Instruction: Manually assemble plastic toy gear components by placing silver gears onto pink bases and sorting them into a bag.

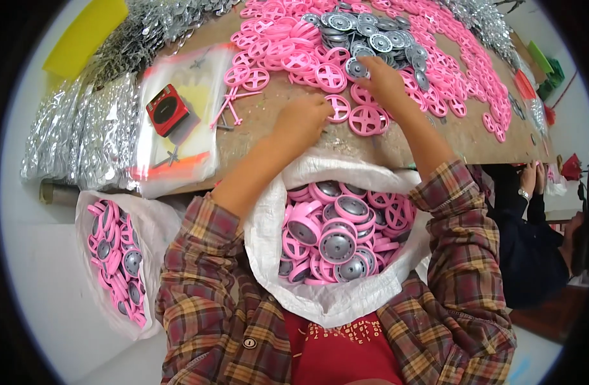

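My left hand (302, 124) pinches the edge of a pink spoked plastic wheel (338, 109) that lies at the table's near side. Just right of it are more loose pink wheels (368, 120). At the front of a heap of grey hub discs (380, 42), my right hand (382, 82) has its fingers closed on a grey disc (356, 67); the thumb is partly hidden. Pink wheels (288, 52) are piled around the grey heap. Below my forearms, an open white woven sack (329, 311) holds many pink wheels with grey discs set in them (338, 245).
A second white sack (152, 282) with pink and grey wheels stands at lower left. On the brown table (256, 135) lie clear plastic bags (201, 77), a red radio-like box (168, 110), pink sticks (229, 106) and silver tinsel (92, 128). Another person (532, 237) sits at right.
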